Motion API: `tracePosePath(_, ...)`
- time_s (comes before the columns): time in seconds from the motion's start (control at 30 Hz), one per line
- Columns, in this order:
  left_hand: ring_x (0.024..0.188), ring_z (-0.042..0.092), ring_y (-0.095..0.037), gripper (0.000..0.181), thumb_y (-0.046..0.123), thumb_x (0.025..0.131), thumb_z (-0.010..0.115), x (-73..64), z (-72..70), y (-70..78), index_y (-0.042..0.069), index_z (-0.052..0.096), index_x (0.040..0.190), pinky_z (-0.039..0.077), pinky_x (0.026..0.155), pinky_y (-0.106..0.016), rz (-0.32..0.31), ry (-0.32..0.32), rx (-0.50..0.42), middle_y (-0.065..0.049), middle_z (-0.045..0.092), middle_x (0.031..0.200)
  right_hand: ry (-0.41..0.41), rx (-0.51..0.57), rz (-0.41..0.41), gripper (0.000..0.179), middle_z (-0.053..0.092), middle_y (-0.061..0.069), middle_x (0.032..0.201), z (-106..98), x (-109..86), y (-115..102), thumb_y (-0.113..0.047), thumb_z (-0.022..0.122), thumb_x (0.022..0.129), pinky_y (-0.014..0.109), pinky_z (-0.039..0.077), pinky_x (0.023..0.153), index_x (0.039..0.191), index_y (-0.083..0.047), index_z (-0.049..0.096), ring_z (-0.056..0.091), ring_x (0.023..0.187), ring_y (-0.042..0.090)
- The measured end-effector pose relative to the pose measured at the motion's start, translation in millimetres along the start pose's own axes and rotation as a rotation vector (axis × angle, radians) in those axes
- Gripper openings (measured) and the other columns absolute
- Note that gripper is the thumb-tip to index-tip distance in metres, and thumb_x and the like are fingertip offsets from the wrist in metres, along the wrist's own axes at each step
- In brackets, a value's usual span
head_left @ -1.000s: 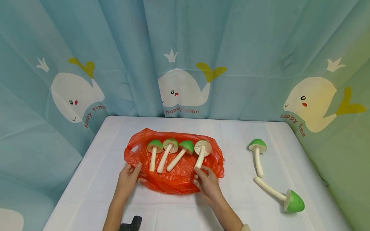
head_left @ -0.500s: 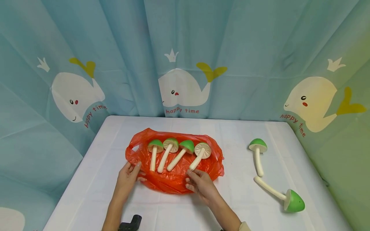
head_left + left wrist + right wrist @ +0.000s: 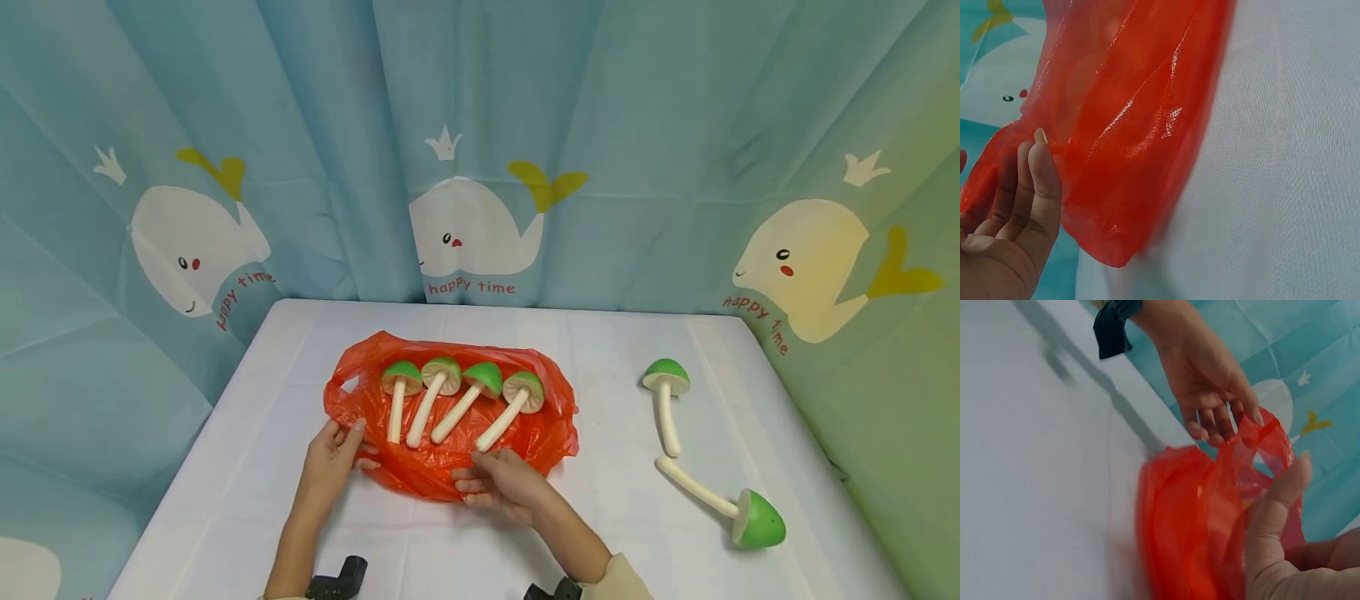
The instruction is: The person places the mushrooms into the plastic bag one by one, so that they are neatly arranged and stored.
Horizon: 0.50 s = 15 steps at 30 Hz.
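A red plastic bag [image 3: 450, 479] lies on the table with its mouth spread. Several toy mushrooms with green caps and pale stems lie in a row inside it, the rightmost mushroom [image 3: 510, 410] slanting down to the left. My left hand [image 3: 330, 458] pinches the bag's left edge between thumb and fingers; the left wrist view shows those fingers behind the thin film. At the front edge of the bag, my right hand [image 3: 502, 483] has its fingers loosely spread, thumb tip right by the end of the rightmost stem. In the right wrist view its thumb [image 3: 1282, 500] stands apart from the fingers.
Two more toy mushrooms lie on the white table [image 3: 600, 517] at the right: one upright mushroom [image 3: 667, 408] farther back and one tilted mushroom [image 3: 727, 506] nearer the front. A blue curtain [image 3: 637, 125] printed with whales hangs behind the table.
My right hand has moved left along the bag's front edge. The rightmost mushroom's stem end has swung left and toward me. My left hand has stayed at the bag's left edge.
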<state>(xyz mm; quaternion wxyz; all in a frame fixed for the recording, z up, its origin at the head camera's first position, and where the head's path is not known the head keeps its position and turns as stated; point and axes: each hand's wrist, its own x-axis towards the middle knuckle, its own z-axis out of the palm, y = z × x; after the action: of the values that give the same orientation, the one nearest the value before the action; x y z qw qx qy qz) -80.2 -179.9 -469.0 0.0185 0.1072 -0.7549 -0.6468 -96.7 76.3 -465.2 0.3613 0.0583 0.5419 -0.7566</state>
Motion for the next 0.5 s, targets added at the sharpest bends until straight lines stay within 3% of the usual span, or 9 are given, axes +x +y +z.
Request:
tracePosePath(0.17,0.071,0.064,-0.022,0.04,0.029,0.097,0.053,0.9,-0.3,0.1,0.0,0.047,0.125,0.057,0.067,-0.035,0.003,-0.003,-0.003,-0.018,0.063,0.094,-0.054,0.107,-0.004,0.041,0.067,0.012,0.096,2.8,-3.4,3.1,-0.017,0.037,0.103,0.018,0.053,0.063,0.128,0.014,0.028,0.063,0.072,0.008)
tracePosePath(0.37,0.07,0.064,-0.023,0.041,0.03,0.097,0.053,1.1,-2.2,-0.9,0.001,0.047,0.125,0.056,0.067,-0.033,-0.001,0.012,0.018,-0.018,0.063,0.096,-0.13,0.083,-0.077,0.052,0.065,0.008,0.109,-9.7,-28.0,-2.7,-0.025,0.048,0.1,0.015,0.05,0.058,0.14,0.005,0.035,0.059,0.073,0.005)
tracePosePath(0.5,0.07,0.064,-0.024,0.043,0.031,0.097,0.053,-0.2,-4.2,0.1,0.001,0.046,0.127,0.056,0.067,-0.031,-0.01,0.015,0.022,-0.019,0.063,0.1,-0.093,0.058,-0.098,0.048,0.065,0.006,0.109,-30.0,-48.4,-6.6,-0.028,0.048,0.1,0.015,0.051,0.06,0.137,0.002,0.042,0.056,0.075,0.008)
